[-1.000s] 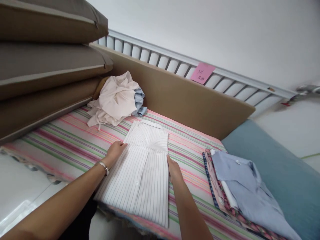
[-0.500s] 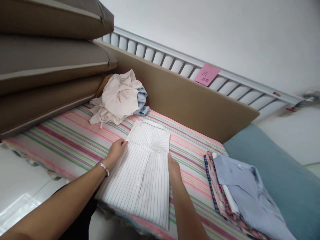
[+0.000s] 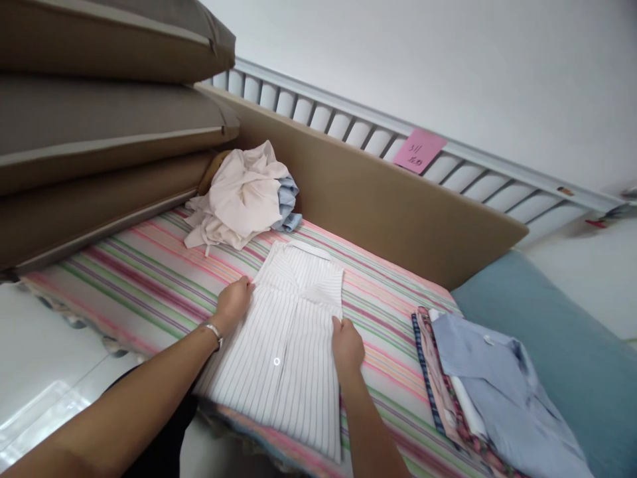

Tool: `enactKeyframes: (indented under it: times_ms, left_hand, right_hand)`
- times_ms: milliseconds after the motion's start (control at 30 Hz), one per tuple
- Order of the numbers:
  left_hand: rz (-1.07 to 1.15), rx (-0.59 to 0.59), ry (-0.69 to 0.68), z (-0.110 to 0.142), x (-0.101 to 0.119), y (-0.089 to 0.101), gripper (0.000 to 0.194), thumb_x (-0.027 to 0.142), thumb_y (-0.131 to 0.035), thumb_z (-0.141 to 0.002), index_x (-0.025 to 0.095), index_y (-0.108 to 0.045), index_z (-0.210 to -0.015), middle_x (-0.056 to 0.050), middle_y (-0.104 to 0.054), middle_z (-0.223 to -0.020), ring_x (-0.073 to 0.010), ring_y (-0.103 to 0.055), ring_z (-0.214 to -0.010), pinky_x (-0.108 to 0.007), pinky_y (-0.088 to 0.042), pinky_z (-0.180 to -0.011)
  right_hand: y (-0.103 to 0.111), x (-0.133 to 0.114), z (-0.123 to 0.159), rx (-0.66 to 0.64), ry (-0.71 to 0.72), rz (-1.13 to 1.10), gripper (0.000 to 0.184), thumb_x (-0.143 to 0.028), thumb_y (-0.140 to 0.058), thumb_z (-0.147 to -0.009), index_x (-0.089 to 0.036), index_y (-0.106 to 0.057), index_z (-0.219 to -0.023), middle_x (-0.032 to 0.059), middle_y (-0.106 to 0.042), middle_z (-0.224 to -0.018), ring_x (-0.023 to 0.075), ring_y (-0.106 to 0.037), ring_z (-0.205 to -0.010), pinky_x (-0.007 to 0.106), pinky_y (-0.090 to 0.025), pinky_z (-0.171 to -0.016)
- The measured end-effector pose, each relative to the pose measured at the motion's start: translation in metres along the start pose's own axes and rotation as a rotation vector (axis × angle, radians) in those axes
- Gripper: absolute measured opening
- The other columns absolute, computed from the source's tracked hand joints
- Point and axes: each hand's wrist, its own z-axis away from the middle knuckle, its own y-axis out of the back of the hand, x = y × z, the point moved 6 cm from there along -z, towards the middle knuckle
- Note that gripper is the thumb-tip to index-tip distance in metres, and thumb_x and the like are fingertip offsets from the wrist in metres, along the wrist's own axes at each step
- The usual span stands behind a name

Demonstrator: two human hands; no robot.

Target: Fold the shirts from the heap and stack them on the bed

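A white shirt with thin dark stripes (image 3: pixel 298 345) lies folded into a long panel on the striped cloth (image 3: pixel 149 285), its collar end away from me. One small round button shows on its front. My left hand (image 3: pixel 233 302), with a metal band at the wrist, pinches the shirt's left edge below the collar part. On the opposite side my right hand (image 3: pixel 348 345) is closed on the right edge, slightly nearer to me. Fingertips of both hands are partly hidden at the fabric.
A crumpled pale pink garment (image 3: pixel 243 196) lies over light blue cloth (image 3: pixel 287 199) at the back. Folded garments topped by a blue shirt (image 3: pixel 502 378) lie at right, beside a teal cushion (image 3: pixel 562 345). Brown cushions (image 3: pixel 109 113) are stacked left. A tan board (image 3: pixel 373 199) stands behind.
My right hand has slid a little down the shirt's right edge toward me. The left hand keeps its hold. The whole view has shifted slightly.
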Motion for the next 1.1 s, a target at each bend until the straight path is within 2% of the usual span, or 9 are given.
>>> enactKeyframes:
  times_ms: [200, 300, 367, 500, 700, 800, 933, 1000, 1100]
  left_hand:
    - [0.266, 0.073, -0.025, 0.006, 0.011, 0.008, 0.011, 0.029, -0.057, -0.081, 0.021, -0.061, -0.088, -0.012, -0.066, -0.085, -0.0289, -0.06, -0.092, -0.035, -0.04, -0.082]
    - [0.649, 0.13, -0.193, 0.032, 0.04, 0.015, 0.033, 0.028, -0.071, -0.07, 0.024, -0.064, -0.102, -0.014, -0.06, -0.118, -0.0308, -0.046, -0.12, -0.042, -0.024, -0.107]
    - [0.748, -0.015, -0.316, 0.057, 0.064, 0.004, 0.041, 0.034, -0.071, -0.07, 0.028, -0.063, -0.11, -0.01, -0.053, -0.131, -0.0303, -0.034, -0.131, -0.047, -0.009, -0.113]
    - [0.328, -0.284, -0.544, 0.099, 0.099, -0.028, 0.056, 0.048, -0.059, -0.079, 0.028, -0.049, -0.131, -0.007, -0.031, -0.149, -0.0343, -0.011, -0.139, -0.062, 0.002, -0.109]
    - [-0.028, -0.372, -0.635, 0.097, 0.099, -0.052, 0.074, 0.054, -0.058, -0.077, 0.031, -0.031, -0.142, -0.009, -0.016, -0.152, -0.042, -0.007, -0.137, -0.072, -0.008, -0.103]
    - [-0.107, -0.242, -0.729, 0.093, 0.092, -0.069, 0.076, 0.056, -0.06, -0.075, 0.032, -0.033, -0.141, -0.012, -0.025, -0.149, -0.0466, -0.023, -0.132, -0.075, -0.02, -0.097]
    - [-0.274, 0.256, -0.916, 0.099, 0.088, -0.084, 0.051, 0.043, -0.054, -0.085, 0.032, -0.044, -0.133, -0.011, -0.046, -0.139, -0.0404, -0.045, -0.122, -0.071, -0.006, -0.104]
    - [-0.297, 0.421, -0.9, 0.102, 0.087, -0.089, 0.042, 0.04, -0.054, -0.085, 0.033, -0.051, -0.126, -0.009, -0.052, -0.133, -0.039, -0.044, -0.123, -0.07, -0.001, -0.105]
    - [-0.232, 0.473, -0.783, 0.102, 0.089, -0.093, 0.034, 0.043, -0.056, -0.083, 0.035, -0.057, -0.117, -0.006, -0.056, -0.129, -0.0405, -0.038, -0.128, -0.07, -0.011, -0.105]
  right_hand:
    - [-0.013, 0.001, 0.003, -0.046, 0.012, 0.039, 0.032, -0.048, -0.036, -0.088, -0.023, -0.053, -0.077, 0.0062, -0.063, -0.071, 0.0201, -0.055, -0.061, 0.031, -0.033, -0.06]
    - [-0.005, 0.001, -0.005, -0.069, 0.064, 0.029, 0.035, -0.05, -0.034, -0.087, -0.024, -0.052, -0.072, 0.005, -0.062, -0.07, 0.0201, -0.055, -0.062, 0.029, -0.031, -0.057]
    - [0.008, 0.0, -0.015, -0.046, 0.096, 0.024, 0.038, -0.051, -0.031, -0.088, -0.024, -0.053, -0.075, 0.004, -0.063, -0.072, 0.0197, -0.056, -0.065, 0.028, -0.032, -0.056]
    - [0.033, -0.026, -0.051, 0.007, 0.209, 0.047, 0.032, -0.042, -0.033, -0.089, -0.022, -0.058, -0.091, 0.0046, -0.067, -0.091, 0.0177, -0.06, -0.082, 0.026, -0.038, -0.064]
    - [0.021, -0.104, -0.136, -0.045, 0.426, 0.179, 0.032, -0.03, -0.044, -0.086, -0.018, -0.059, -0.112, 0.0077, -0.062, -0.115, 0.0185, -0.055, -0.107, 0.027, -0.038, -0.087]
    - [-0.003, -0.137, -0.18, -0.094, 0.435, 0.215, 0.04, -0.03, -0.05, -0.082, -0.019, -0.055, -0.12, 0.0095, -0.057, -0.123, 0.0213, -0.053, -0.112, 0.03, -0.038, -0.09]
    - [-0.041, -0.168, -0.222, -0.213, 0.404, 0.252, 0.059, -0.039, -0.061, -0.074, -0.023, -0.049, -0.129, 0.0099, -0.053, -0.13, 0.024, -0.054, -0.111, 0.033, -0.041, -0.087]
    - [-0.055, -0.177, -0.234, -0.279, 0.397, 0.274, 0.062, -0.041, -0.065, -0.069, -0.024, -0.051, -0.127, 0.0088, -0.058, -0.124, 0.0245, -0.056, -0.108, 0.033, -0.042, -0.086]
    - [-0.065, -0.183, -0.243, -0.346, 0.389, 0.308, 0.055, -0.036, -0.068, -0.065, -0.022, -0.059, -0.117, 0.0079, -0.065, -0.111, 0.0239, -0.06, -0.101, 0.032, -0.043, -0.082]
